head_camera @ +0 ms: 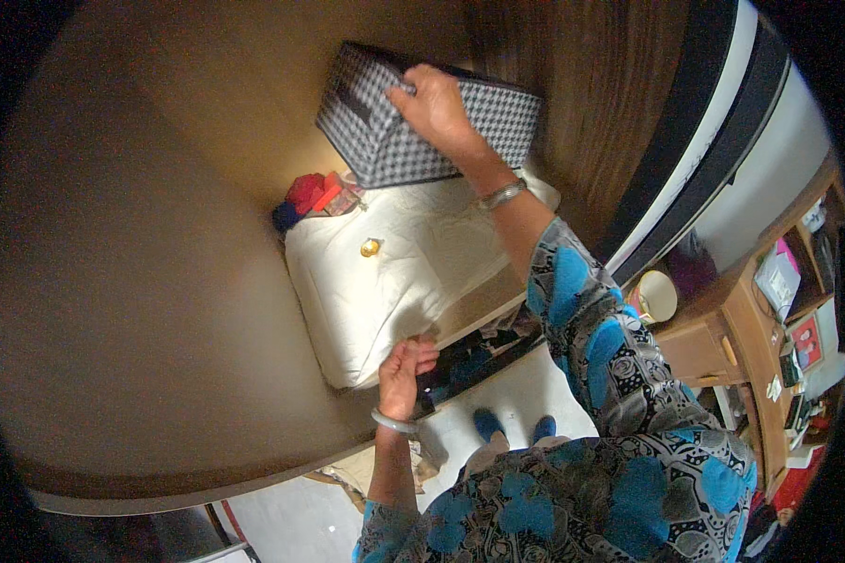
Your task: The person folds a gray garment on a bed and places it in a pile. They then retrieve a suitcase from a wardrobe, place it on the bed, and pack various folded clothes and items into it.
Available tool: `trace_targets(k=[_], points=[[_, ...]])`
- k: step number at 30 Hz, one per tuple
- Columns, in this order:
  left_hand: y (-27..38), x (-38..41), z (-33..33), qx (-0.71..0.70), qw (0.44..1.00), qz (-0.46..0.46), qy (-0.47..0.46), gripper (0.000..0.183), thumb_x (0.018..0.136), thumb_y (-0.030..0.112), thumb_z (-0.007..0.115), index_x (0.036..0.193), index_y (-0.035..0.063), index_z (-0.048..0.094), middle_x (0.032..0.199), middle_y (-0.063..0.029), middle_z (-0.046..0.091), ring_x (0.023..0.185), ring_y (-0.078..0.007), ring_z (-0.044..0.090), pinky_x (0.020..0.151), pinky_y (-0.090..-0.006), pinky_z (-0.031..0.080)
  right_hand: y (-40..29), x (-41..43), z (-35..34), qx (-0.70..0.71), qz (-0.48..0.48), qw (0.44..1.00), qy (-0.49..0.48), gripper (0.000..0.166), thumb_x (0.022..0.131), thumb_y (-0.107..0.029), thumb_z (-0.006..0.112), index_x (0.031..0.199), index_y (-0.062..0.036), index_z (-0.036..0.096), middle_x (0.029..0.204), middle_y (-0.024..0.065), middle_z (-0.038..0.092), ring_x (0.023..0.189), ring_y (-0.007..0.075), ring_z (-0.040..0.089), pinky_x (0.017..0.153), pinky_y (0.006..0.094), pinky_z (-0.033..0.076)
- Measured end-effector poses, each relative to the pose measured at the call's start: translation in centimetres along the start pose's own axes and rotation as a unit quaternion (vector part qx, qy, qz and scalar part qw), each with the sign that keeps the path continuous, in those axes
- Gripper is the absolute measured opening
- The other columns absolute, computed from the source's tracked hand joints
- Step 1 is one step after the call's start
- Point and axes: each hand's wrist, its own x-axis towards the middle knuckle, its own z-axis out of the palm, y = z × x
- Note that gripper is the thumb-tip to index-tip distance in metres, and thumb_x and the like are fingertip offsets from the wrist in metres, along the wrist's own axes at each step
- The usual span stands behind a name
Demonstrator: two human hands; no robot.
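Observation:
A storage box [422, 134] covered in black-and-white houndstooth fabric is tilted at the back of a wardrobe compartment. My right hand [433, 102] grips its upper edge, with the thumb on the patterned side and the other fingers partly hidden. Below the box lies folded white bedding [366, 302], with a small yellow item [370, 247] on top. My left hand [407, 362] hovers near the front edge of the bedding, its fingers loosely curled and nothing visible in them.
Red and dark cloth items [305, 193] are tucked behind the bedding at the left. Dark items fill a lower space [475, 348] below the shelf edge. At the right are a wooden desk [739, 324] and a round bin [655, 297]. A wardrobe panel [148, 317] curves along the left.

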Motion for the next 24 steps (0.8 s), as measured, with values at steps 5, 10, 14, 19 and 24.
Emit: trace_targets(k=[5,10,14,19,24], points=[[2.6,3.8,0.3,-0.157,0.988,-0.01,-0.007,0.053,0.097,0.042,0.039,0.121,-0.0051,0.043,0.11,-0.0192,0.06,0.095,-0.0273,0.062,0.082,-0.0376,0.052,-5.1,-0.2,-7.8,-0.035,-0.06,0.994,-0.089,0.03,0.077,-0.026,0.069,0.075,0.0007,0.055,0.073,0.0184,0.055,0.066,0.0314,0.055,0.061,0.0399,0.045],[3.7,6.1,-2.1,-0.229,0.962,0.014,0.147,0.075,0.092,0.06,0.033,0.137,-0.0007,0.033,0.141,-0.0159,0.034,0.132,-0.0255,0.029,0.106,-0.0444,0.028,-11.4,-11.4,-10.8,0.01,-0.066,0.975,-0.211,0.026,0.075,-0.022,0.069,0.074,-0.0029,0.051,0.075,0.0142,0.051,0.067,0.0328,0.055,0.057,0.0437,0.047],[3.5,5.1,-2.0,-0.082,0.96,0.149,0.222,0.072,0.095,0.056,0.028,0.142,0.0018,0.028,0.148,-0.0136,0.026,0.138,-0.0259,0.02,0.111,-0.0435,0.015,-13.9,-20.4,-13.1,0.013,-0.123,0.917,-0.38,0.021,0.075,-0.021,0.07,0.075,-0.0065,0.054,0.084,0.0095,0.054,0.078,0.0272,0.056,0.066,0.0384,0.049],[5.0,4.0,0.1,0.004,0.985,0.123,0.124,0.066,0.096,0.041,0.042,0.141,-0.0034,0.024,0.144,-0.0167,0.03,0.134,-0.0255,0.028,0.11,-0.0352,0.02,-13.4,-21.6,-16.3,0.109,0.001,0.92,-0.377,0.031,0.078,-0.026,0.069,0.096,-0.0041,0.057,0.098,0.0122,0.056,0.09,0.0298,0.058,0.078,0.0382,0.05],[6.2,7.4,-1.3,0.034,0.99,0.039,0.131,0.071,0.091,0.04,0.055,0.139,-0.0059,0.028,0.137,-0.0176,0.04,0.125,-0.0257,0.039,0.105,-0.0331,0.028,-10.1,-18.1,-17.7,-0.093,0.335,0.908,-0.234,0.059,0.083,-0.042,0.062,0.117,0.0049,0.048,0.105,0.0221,0.058,0.078,0.0371,0.063,0.068,0.044,0.053]])
